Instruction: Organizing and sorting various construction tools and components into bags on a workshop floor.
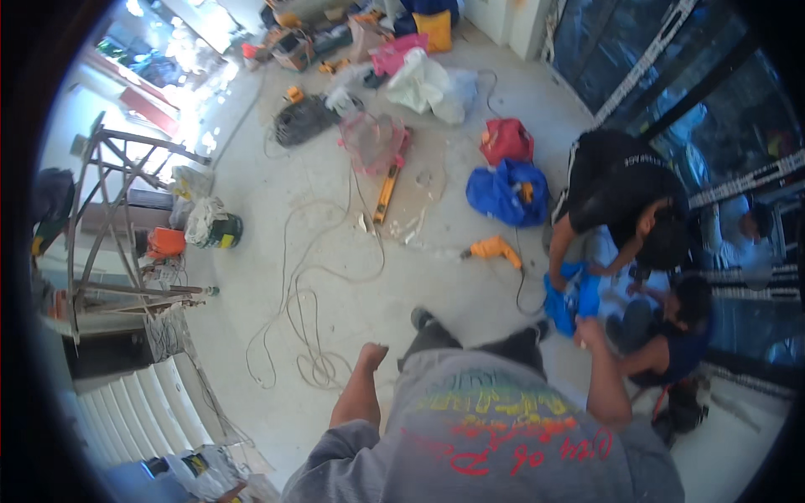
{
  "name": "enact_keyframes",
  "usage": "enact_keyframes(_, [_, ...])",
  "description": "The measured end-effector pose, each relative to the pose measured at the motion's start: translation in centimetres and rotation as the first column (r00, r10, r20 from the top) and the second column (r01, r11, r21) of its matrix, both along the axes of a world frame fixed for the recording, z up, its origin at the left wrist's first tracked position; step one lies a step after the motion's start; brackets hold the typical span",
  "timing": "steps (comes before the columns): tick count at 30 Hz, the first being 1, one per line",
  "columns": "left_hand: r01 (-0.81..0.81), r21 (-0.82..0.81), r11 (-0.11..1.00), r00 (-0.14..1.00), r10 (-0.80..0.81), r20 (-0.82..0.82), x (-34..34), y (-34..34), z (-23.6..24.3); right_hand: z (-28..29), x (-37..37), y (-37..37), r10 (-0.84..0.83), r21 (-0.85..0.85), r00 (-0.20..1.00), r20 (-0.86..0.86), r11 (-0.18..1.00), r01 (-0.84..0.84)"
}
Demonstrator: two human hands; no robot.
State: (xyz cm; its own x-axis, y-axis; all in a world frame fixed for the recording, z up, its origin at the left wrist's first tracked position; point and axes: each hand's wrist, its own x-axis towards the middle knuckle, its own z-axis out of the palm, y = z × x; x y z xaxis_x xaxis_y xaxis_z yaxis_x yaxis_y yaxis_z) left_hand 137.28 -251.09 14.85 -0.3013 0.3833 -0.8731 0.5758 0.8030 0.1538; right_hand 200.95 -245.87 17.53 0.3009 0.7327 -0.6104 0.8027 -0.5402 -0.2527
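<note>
My right hand [589,332] reaches out to the right and is closed on the near edge of a bright blue plastic bag [563,300]. A co-worker in a black shirt [625,180] bends over the same bag with both hands at it. Beside them a second person in dark clothing [683,327] crouches low. My left hand [373,355] hangs over the floor near the loose cord [321,369], touching nothing I can see; its fingers are too blurred to make out. Ahead of me lies an orange power drill [495,249] with its cord trailing toward the bag.
A yellow spirit level [386,194] lies by a pink bag [371,138]. Blue [503,197] and red [506,141] bags sit beyond the drill. A metal trestle [109,218] and a bucket [220,228] stand left. Glass panels [654,67] line the right.
</note>
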Motion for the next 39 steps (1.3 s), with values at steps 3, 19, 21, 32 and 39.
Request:
enact_keyframes(3, [-0.121, -0.251, 0.960, 0.987, 0.144, 0.072, -5.0, -7.0, 0.2, 1.3, -3.5, 1.5, -0.094, -0.165, 0.993, -0.078, 0.983, 0.080])
enact_keyframes(19, [-0.533, 0.271, 0.802, 0.842, 0.469, 0.267, -18.0, 26.0, 12.3, -5.4, -15.9, 20.7, 0.395, -0.294, 0.917, -0.048, 0.872, -0.391])
enact_keyframes(21, [-0.640, 0.236, 0.731, 0.766, 0.587, 0.262, -21.9, 25.1, 13.3, -2.1, -27.0, 29.7, 0.143, -0.175, 0.990, -0.012, 0.974, -0.143])
enact_keyframes(32, [-0.543, 0.140, 0.828, 0.834, 0.510, 0.212, -30.7, 56.4, -1.2, -1.3, -46.5, 55.0, -0.037, -0.146, 0.987, -0.158, 0.989, 0.013])
enact_keyframes(39, [0.118, 0.223, 0.968, 0.983, -0.082, -0.162, -30.9, 86.9, -24.6, -22.6, -50.8, 63.9, -0.104, -0.219, 0.995, -0.010, 0.971, 0.099])
